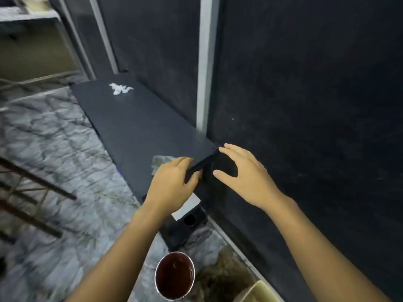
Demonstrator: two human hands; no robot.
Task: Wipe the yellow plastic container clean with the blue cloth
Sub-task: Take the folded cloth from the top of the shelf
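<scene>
A pale yellow plastic container [260, 292] shows only as a corner at the bottom right, cut off by the frame edge. No blue cloth is plainly visible; a crumpled greyish cloth [162, 161] lies on the black board, partly under my left hand. My left hand [172, 184] curls its fingers round a dark flat edge [199, 166] at the near end of the black board [135, 125]. To its right, my right hand [246, 173] hovers with spread fingers, its fingertips at the same dark edge, holding nothing.
A metal cup [174, 275] with a dark red inside stands on the marbled floor below my arms. A black box [185, 227] with a white label sits under the board's end. White scraps [120, 88] lie at the board's far end. A dark wall rises on the right.
</scene>
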